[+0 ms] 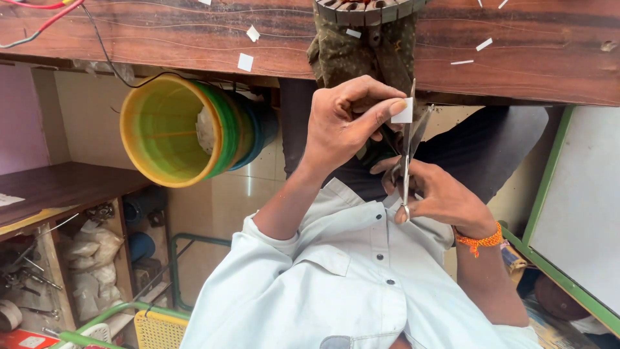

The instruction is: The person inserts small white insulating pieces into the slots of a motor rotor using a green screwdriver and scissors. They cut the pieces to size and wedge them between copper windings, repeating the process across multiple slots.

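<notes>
Dark wooden bench top [555, 45] spans the upper edge of the frame, its far side cut off; small white paper offcuts [245, 62] lie scattered on it. A pale button-up shirt [336, 278] fills the lower centre, running out of the bottom edge. Stacked plastic buckets [187, 129], yellow outermost, then green and blue, sit at upper left with the open mouth facing the camera; the contents are hard to make out. A cluttered shelf [64, 187] at lower left holds bags and tools too small to identify. At top centre, a ribbed metal part [361, 10] is cropped by the frame edge and rests on an olive cloth [361, 52].

The left hand [345, 119], at centre, pinches a small white paper piece [403, 111] between thumb and forefinger; the remaining fingers are curled under. The right hand [442, 197], just below and to the right, wears an orange thread band [479, 240] at the wrist. Its fingers are closed through the handles of the scissors [408, 145], partly hiding them. The blades point upward, slightly parted, with the paper piece touching them near the tips. Whether the blades already bite the paper cannot be determined.
</notes>
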`<state>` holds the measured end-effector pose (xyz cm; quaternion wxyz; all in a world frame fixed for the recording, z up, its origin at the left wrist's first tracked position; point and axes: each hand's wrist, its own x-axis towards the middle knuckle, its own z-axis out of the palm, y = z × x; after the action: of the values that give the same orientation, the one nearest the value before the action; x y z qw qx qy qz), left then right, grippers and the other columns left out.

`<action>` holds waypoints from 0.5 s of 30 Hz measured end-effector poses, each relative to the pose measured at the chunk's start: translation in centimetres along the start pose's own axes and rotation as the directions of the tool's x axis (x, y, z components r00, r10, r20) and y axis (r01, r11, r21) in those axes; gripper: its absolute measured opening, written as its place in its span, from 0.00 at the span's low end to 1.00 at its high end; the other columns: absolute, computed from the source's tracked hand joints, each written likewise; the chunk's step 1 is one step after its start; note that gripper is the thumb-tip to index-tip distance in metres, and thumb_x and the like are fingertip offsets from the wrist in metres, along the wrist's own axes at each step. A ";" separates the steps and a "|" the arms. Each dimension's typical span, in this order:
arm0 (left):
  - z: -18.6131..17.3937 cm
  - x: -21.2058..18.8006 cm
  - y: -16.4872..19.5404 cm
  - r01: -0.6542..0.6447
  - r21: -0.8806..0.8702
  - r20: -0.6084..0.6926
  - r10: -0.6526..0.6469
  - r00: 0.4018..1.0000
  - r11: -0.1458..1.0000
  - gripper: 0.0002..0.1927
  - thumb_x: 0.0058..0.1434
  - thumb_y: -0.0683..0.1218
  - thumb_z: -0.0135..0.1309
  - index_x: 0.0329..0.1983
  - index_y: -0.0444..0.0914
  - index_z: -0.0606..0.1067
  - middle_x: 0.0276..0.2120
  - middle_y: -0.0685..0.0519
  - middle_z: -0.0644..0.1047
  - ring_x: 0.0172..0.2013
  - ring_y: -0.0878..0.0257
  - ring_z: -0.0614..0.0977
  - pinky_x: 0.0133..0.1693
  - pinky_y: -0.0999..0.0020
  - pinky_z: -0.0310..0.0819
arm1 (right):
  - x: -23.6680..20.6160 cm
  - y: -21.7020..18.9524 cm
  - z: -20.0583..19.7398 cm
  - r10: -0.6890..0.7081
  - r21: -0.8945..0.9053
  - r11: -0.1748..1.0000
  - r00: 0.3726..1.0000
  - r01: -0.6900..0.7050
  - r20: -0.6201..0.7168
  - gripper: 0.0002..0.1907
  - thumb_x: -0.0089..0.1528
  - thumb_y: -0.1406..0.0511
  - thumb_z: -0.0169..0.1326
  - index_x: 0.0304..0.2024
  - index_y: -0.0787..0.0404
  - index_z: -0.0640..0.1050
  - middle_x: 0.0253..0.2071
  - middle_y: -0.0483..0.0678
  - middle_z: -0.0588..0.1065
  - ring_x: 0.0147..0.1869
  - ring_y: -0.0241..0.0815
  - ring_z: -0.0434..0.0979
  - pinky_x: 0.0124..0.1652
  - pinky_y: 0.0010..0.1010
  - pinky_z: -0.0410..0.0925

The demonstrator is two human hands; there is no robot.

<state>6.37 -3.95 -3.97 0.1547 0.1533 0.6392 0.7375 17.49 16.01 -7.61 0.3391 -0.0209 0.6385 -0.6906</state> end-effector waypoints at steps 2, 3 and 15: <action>-0.1 -0.3 0.0 0.026 0.009 -0.019 -0.025 1.000 1.000 0.08 0.69 0.44 0.61 0.44 0.34 0.81 0.32 0.55 0.82 0.29 0.75 0.81 0.28 0.80 0.78 | 0.1 -0.5 0.1 0.036 -0.013 0.999 0.999 -0.036 0.002 0.42 0.44 0.57 0.73 0.59 0.63 0.76 0.36 0.43 0.75 0.43 0.35 0.74 0.44 0.28 0.70; -0.1 -0.4 -0.1 0.017 0.010 -0.015 -0.017 1.000 1.000 0.08 0.69 0.44 0.61 0.44 0.34 0.82 0.31 0.55 0.82 0.29 0.75 0.81 0.28 0.80 0.78 | 0.2 -0.7 0.2 0.042 -0.016 0.999 0.999 -0.042 0.009 0.42 0.43 0.57 0.73 0.58 0.63 0.76 0.36 0.44 0.75 0.43 0.35 0.74 0.44 0.28 0.70; -0.5 -0.5 -0.4 -0.015 0.016 0.023 0.014 1.000 1.000 0.08 0.70 0.44 0.59 0.43 0.34 0.81 0.32 0.53 0.83 0.31 0.72 0.85 0.28 0.80 0.81 | -1.1 -0.6 0.0 0.036 0.115 0.993 0.996 -0.027 -0.079 0.41 0.40 0.51 0.75 0.47 0.67 0.78 0.32 0.45 0.75 0.38 0.36 0.74 0.37 0.28 0.67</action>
<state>6.59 -4.57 -4.41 0.1556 0.1677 0.6421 0.7317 18.09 16.58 -6.66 0.3244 0.0364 0.6116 -0.7207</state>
